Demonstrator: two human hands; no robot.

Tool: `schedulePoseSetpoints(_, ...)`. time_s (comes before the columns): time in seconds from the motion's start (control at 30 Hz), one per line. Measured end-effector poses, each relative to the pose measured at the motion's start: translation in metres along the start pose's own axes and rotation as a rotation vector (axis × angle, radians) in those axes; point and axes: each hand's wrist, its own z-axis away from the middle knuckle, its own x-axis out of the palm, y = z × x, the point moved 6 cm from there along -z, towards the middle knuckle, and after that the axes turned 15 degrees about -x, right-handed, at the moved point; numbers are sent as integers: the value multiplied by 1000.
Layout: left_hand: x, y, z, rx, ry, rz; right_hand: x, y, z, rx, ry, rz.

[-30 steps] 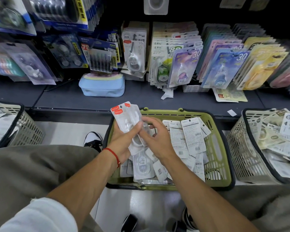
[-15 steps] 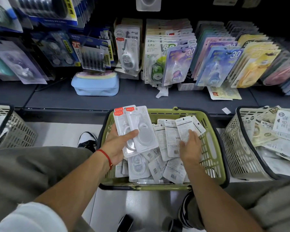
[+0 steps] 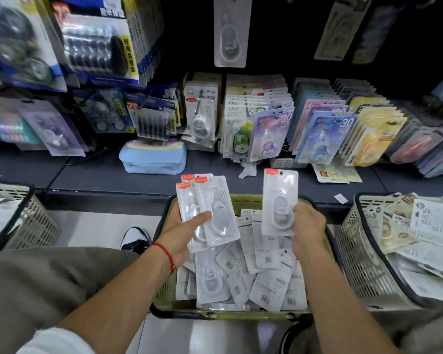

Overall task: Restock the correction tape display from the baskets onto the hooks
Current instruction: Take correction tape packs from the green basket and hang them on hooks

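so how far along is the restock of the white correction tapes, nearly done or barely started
Early to midway, by the look of it. Done: some white packs already hang on a hook. In hand: the left hand grips a fanned stack of packs, and the right hand holds a single pack upright. Left: the green basket still holds a deep pile, and the grey basket on the right is full too.

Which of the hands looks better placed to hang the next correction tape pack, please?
Probably the right hand: it holds one single pack upright, hang-hole end up, free to lift. The left hand grips a fanned stack of packs above the green basket.
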Motion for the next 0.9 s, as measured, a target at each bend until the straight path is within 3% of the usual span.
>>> schedulePoseSetpoints(0.1,15,28,9,77,-49,21,53,-40,27,137,-470,-231)
schedulePoseSetpoints(0.17,26,58,18,157,-75,2,81,-73,45,2,-686,-193)
schedulePoseSetpoints(0.23,36,93,29,232,-97,-14,101,-110,58,-161,-763,-122)
schedulePoseSetpoints(0.4,51,176,55,428,-128,-100,135,-190,65,-330,-840,-106)
schedulePoseSetpoints(0.53,62,219,61,515,-250,-163,153,-235,59,-499,-801,-99)
schedulePoseSetpoints(0.63,64,234,50,571,-294,-179,161,-261,50,-701,-752,43)
schedulePoseSetpoints(0.73,52,239,36,628,-159,-81,161,-280,33,-889,-625,163)
schedulePoseSetpoints(0.9,33,246,28,779,146,-153,170,-295,7,-941,-576,156)
